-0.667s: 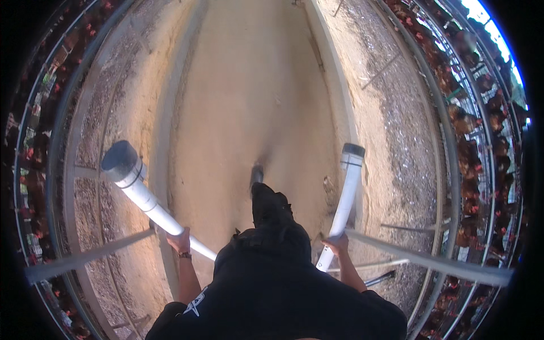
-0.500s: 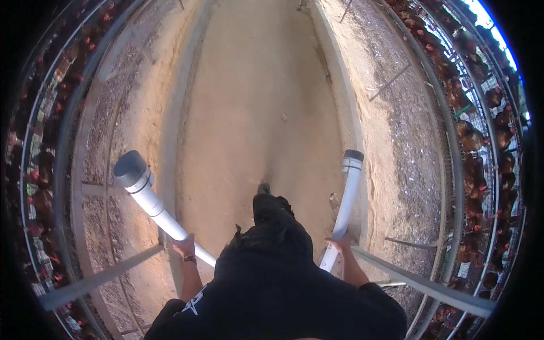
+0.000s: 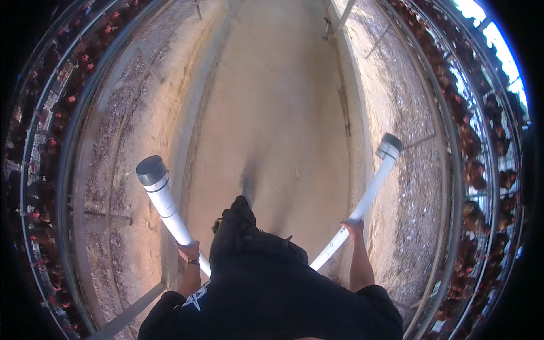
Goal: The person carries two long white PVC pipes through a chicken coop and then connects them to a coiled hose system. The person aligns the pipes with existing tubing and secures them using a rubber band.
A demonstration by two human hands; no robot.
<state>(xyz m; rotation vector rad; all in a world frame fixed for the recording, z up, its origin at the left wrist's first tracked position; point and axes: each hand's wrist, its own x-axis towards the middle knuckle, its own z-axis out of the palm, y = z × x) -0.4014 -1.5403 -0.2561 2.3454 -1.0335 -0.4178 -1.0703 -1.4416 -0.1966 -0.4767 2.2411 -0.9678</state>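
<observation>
Gripped in my left hand (image 3: 188,251), a dark-capped white pipe (image 3: 168,209) slants across the lower left of the frame while my right hand (image 3: 354,228) clasps a matching pipe (image 3: 369,192) right of centre, both splayed outward, apparently to clear my legs (image 3: 235,224).

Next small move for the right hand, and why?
Probably angle the right hand's white pipe slightly inward: its dark cap appears out beyond the right edge of the walkway, and a post stands ahead on that side.
</observation>
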